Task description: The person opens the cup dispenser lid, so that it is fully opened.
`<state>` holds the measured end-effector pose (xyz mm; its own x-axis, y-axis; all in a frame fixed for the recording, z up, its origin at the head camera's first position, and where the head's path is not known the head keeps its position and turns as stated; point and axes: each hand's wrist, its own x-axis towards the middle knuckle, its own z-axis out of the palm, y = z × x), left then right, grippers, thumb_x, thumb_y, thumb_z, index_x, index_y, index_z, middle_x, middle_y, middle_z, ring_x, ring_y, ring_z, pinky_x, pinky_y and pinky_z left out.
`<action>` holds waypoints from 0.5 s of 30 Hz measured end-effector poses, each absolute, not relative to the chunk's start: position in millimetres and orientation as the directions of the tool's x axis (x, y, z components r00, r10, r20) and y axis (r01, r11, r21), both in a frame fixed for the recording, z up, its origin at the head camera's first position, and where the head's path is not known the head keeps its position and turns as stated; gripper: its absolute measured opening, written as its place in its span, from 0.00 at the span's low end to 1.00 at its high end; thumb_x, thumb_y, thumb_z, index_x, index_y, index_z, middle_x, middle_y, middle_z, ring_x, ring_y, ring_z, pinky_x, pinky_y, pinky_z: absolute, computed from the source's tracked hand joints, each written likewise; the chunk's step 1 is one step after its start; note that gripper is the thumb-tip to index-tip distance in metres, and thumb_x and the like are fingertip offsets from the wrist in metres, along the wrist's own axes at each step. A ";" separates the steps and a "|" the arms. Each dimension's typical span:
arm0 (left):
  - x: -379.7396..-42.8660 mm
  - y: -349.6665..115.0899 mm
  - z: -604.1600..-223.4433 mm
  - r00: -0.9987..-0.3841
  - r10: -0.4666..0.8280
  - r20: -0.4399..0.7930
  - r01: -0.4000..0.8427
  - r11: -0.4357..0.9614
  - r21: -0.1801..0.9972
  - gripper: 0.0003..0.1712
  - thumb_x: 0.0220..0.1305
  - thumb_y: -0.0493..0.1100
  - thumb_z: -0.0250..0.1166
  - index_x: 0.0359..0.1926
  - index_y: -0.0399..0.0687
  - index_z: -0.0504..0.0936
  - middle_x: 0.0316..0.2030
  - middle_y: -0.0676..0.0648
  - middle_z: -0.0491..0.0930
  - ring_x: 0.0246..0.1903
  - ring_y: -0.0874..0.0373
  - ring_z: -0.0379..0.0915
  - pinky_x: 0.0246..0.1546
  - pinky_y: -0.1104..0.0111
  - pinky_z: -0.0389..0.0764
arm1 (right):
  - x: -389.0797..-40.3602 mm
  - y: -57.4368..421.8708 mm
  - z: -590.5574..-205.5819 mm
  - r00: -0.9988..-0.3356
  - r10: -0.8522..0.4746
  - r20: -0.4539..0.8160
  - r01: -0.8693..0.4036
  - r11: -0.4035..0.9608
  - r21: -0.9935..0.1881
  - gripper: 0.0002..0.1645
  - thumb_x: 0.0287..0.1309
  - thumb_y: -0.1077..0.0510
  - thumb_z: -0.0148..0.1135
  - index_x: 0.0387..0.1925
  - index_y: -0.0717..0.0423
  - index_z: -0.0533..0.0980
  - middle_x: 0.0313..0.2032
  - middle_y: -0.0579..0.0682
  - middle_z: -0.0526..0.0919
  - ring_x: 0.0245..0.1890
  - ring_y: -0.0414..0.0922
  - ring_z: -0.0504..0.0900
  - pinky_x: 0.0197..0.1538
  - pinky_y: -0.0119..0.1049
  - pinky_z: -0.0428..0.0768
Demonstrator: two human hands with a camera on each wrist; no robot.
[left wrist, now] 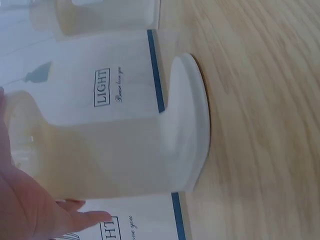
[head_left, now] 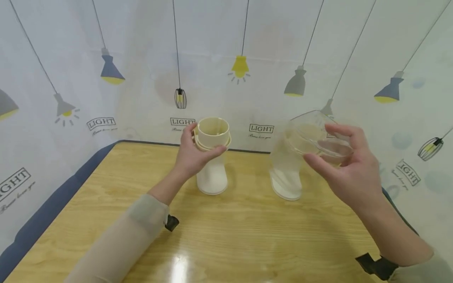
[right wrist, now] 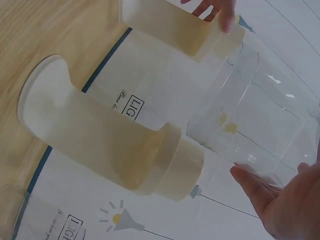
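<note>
Two cream stands, each with a flared foot and a round collar on top, stand upright on the wooden table. My left hand (head_left: 192, 151) grips the left stand (head_left: 212, 179) around its collar, fingers behind and thumb in front. The left wrist view shows this stand's foot on the tabletop. In my right hand (head_left: 357, 169) is a clear plastic container (right wrist: 280, 105), pinched between thumb and fingers and raised in the air. It overlaps the right stand (right wrist: 110, 135) in the head view. The right wrist view shows that stand's collar beside the container.
The wooden table (head_left: 226, 232) has a dark blue edge (head_left: 46, 208) along its side. Behind it hangs a white backdrop (head_left: 212, 39) printed with lamps. At the lower left of the right wrist view, a clear rounded object (right wrist: 11, 210) shows in part.
</note>
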<state>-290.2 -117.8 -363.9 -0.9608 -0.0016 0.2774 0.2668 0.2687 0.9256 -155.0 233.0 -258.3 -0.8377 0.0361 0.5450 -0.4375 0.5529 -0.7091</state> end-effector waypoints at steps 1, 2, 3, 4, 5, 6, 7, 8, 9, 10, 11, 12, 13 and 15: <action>-291.4 -119.5 -363.9 -0.961 0.009 0.276 0.269 0.262 0.927 0.72 0.51 0.61 0.88 0.86 0.55 0.51 0.76 0.42 0.65 0.72 0.43 0.70 0.71 0.45 0.80 | -151.8 236.9 -260.8 -0.838 0.040 0.544 -0.433 0.556 -0.709 0.42 0.61 0.64 0.80 0.73 0.46 0.72 0.68 0.32 0.78 0.47 0.24 0.89 0.32 0.23 0.85; -292.6 -121.2 -363.9 -0.962 0.016 0.273 0.267 0.261 0.928 0.72 0.51 0.61 0.88 0.86 0.55 0.52 0.76 0.42 0.65 0.72 0.43 0.70 0.71 0.45 0.79 | -149.1 240.8 -263.4 -0.839 0.040 0.543 -0.432 0.557 -0.709 0.43 0.61 0.65 0.80 0.74 0.47 0.72 0.68 0.32 0.78 0.47 0.24 0.89 0.33 0.23 0.86; -293.6 -122.7 -363.6 -0.963 0.021 0.270 0.266 0.259 0.929 0.71 0.52 0.61 0.88 0.86 0.56 0.52 0.77 0.42 0.66 0.73 0.42 0.69 0.71 0.44 0.79 | -146.7 244.5 -266.1 -0.839 0.038 0.543 -0.433 0.558 -0.708 0.43 0.61 0.66 0.80 0.74 0.49 0.71 0.68 0.32 0.78 0.48 0.24 0.89 0.34 0.22 0.86; -295.0 -124.2 -363.4 -0.963 0.025 0.267 0.264 0.260 0.929 0.71 0.52 0.61 0.88 0.86 0.57 0.52 0.78 0.42 0.65 0.74 0.42 0.68 0.72 0.44 0.78 | -144.4 248.1 -269.0 -0.840 0.039 0.541 -0.430 0.560 -0.708 0.43 0.60 0.67 0.80 0.74 0.50 0.71 0.68 0.32 0.77 0.49 0.24 0.89 0.33 0.22 0.86; -296.2 -125.5 -362.9 -0.964 0.030 0.263 0.261 0.263 0.929 0.71 0.52 0.61 0.88 0.86 0.57 0.52 0.78 0.42 0.65 0.74 0.41 0.68 0.72 0.43 0.78 | -141.9 251.7 -272.0 -0.843 0.041 0.537 -0.424 0.565 -0.708 0.44 0.60 0.68 0.80 0.74 0.50 0.71 0.70 0.32 0.76 0.49 0.23 0.88 0.32 0.22 0.85; -297.2 -126.6 -362.4 -0.965 0.035 0.259 0.258 0.267 0.928 0.71 0.52 0.62 0.87 0.86 0.58 0.52 0.79 0.42 0.65 0.75 0.41 0.67 0.73 0.43 0.77 | -139.4 255.6 -275.0 -0.846 0.042 0.531 -0.415 0.573 -0.707 0.44 0.60 0.68 0.80 0.74 0.50 0.71 0.70 0.32 0.76 0.49 0.22 0.88 0.29 0.22 0.84; -298.5 -127.8 -361.7 -0.966 0.041 0.254 0.255 0.275 0.927 0.72 0.51 0.62 0.87 0.87 0.58 0.51 0.79 0.42 0.65 0.76 0.40 0.67 0.74 0.42 0.76 | -136.8 259.5 -278.3 -0.851 0.045 0.523 -0.403 0.582 -0.706 0.45 0.60 0.68 0.80 0.75 0.49 0.71 0.72 0.32 0.75 0.49 0.21 0.87 0.28 0.23 0.83; -299.6 -128.7 -361.0 -0.968 0.045 0.247 0.250 0.284 0.926 0.72 0.51 0.63 0.87 0.87 0.59 0.51 0.80 0.42 0.65 0.77 0.40 0.67 0.74 0.42 0.76 | -134.4 263.6 -281.8 -0.857 0.048 0.514 -0.390 0.591 -0.706 0.45 0.60 0.68 0.80 0.75 0.48 0.71 0.72 0.32 0.75 0.48 0.21 0.87 0.27 0.23 0.82; -300.6 -129.5 -360.3 -0.969 0.051 0.241 0.245 0.290 0.925 0.73 0.51 0.64 0.88 0.87 0.59 0.51 0.80 0.42 0.64 0.77 0.40 0.66 0.74 0.41 0.76 | -131.7 267.9 -285.3 -0.864 0.054 0.500 -0.371 0.604 -0.706 0.45 0.60 0.67 0.81 0.75 0.46 0.71 0.72 0.32 0.76 0.47 0.20 0.87 0.25 0.25 0.81; -301.7 -130.4 -359.7 -0.971 0.058 0.233 0.239 0.297 0.924 0.73 0.50 0.64 0.88 0.87 0.59 0.51 0.80 0.42 0.64 0.77 0.40 0.66 0.74 0.41 0.76 | -129.0 272.1 -288.7 -0.872 0.064 0.485 -0.347 0.618 -0.706 0.45 0.60 0.65 0.81 0.75 0.44 0.72 0.72 0.32 0.76 0.46 0.19 0.87 0.23 0.26 0.79; -302.4 -131.1 -359.0 -0.972 0.064 0.224 0.233 0.305 0.923 0.73 0.50 0.65 0.88 0.87 0.59 0.51 0.80 0.42 0.64 0.78 0.40 0.66 0.74 0.41 0.76 | -126.4 276.6 -291.9 -0.879 0.073 0.471 -0.324 0.632 -0.704 0.45 0.60 0.64 0.82 0.75 0.42 0.72 0.72 0.31 0.76 0.46 0.18 0.86 0.23 0.26 0.79; -303.4 -131.8 -358.4 -0.974 0.069 0.217 0.227 0.313 0.922 0.74 0.50 0.66 0.88 0.87 0.59 0.51 0.80 0.43 0.64 0.78 0.40 0.66 0.74 0.41 0.76 | -124.1 281.2 -295.2 -0.885 0.080 0.458 -0.302 0.649 -0.698 0.45 0.61 0.62 0.82 0.75 0.40 0.72 0.73 0.30 0.75 0.45 0.16 0.85 0.24 0.26 0.79; -304.4 -132.4 -357.9 -0.975 0.073 0.209 0.221 0.318 0.922 0.74 0.49 0.66 0.88 0.86 0.59 0.51 0.80 0.43 0.64 0.78 0.40 0.66 0.74 0.41 0.76 | -122.0 285.6 -298.6 -0.891 0.089 0.445 -0.280 0.663 -0.694 0.45 0.61 0.60 0.82 0.75 0.39 0.72 0.72 0.29 0.76 0.44 0.15 0.85 0.25 0.26 0.79; -305.6 -133.3 -357.4 -0.978 0.077 0.195 0.209 0.321 0.924 0.74 0.49 0.67 0.88 0.86 0.59 0.51 0.80 0.43 0.64 0.78 0.40 0.66 0.73 0.41 0.77 | -118.6 294.2 -305.2 -0.901 0.106 0.421 -0.240 0.686 -0.687 0.44 0.62 0.57 0.83 0.75 0.38 0.72 0.69 0.26 0.76 0.43 0.14 0.84 0.26 0.25 0.80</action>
